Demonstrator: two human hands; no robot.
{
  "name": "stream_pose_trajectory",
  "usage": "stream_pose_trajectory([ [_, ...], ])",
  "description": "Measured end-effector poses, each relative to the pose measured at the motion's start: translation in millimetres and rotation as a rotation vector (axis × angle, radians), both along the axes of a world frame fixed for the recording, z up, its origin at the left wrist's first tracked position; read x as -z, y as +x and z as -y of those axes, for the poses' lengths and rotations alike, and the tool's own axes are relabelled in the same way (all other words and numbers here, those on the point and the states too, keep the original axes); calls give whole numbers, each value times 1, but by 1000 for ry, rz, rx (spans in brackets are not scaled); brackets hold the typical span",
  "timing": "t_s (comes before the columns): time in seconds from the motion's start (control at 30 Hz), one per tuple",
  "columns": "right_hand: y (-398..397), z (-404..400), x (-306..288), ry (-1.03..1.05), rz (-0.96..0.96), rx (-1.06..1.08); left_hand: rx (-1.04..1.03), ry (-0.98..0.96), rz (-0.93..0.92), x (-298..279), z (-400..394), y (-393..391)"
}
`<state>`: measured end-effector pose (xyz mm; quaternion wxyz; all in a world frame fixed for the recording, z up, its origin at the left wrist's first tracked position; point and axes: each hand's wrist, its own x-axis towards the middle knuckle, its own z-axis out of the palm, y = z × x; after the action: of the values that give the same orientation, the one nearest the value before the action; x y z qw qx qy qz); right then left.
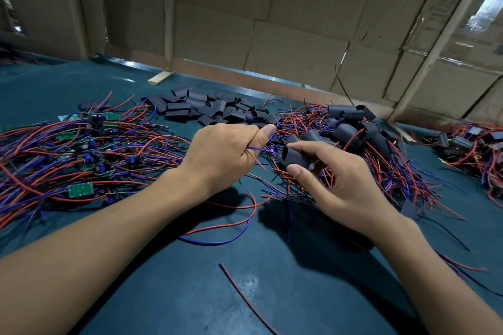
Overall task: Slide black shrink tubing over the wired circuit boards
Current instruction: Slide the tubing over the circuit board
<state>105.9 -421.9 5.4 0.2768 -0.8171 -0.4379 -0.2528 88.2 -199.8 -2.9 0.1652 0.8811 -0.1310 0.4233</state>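
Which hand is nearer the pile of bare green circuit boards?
Left. The left hand, gripping red and blue wires, lies just beside the pile of bare green circuit boards; the right hand is farther off.

A small assembly workshop: heaps of wired circuit boards (81,190) and cut tubing (212,110) on a green-matted table (163,280), cardboard walls (299,22) behind.
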Motion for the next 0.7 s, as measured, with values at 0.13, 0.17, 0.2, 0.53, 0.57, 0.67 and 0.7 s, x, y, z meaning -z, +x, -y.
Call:
stream_pose_trajectory([
  [0.13,-2,-2,-1,-29,6,-33,-8,12,-10,1,-1,1],
  [0.17,-3,-3,0,-37,4,-42,-10,17,-14,2,-1,1],
  [0.2,-3,-4,0,-44,1,-49,-11,25,-18,2,0,2],
  [0.53,-9,-10,1,-84,-18,-82,-32,26,-72,4,2,2],
  [0.57,-9,-10,1,-85,-16,-89,-40,24,-76,4,2,2],
  [0.67,-11,-11,1,-84,-19,-106,-69,31,-87,5,3,3],
  [0.7,-11,-11,1,-82,-20,-111,-76,27,-94,5,3,3],
])
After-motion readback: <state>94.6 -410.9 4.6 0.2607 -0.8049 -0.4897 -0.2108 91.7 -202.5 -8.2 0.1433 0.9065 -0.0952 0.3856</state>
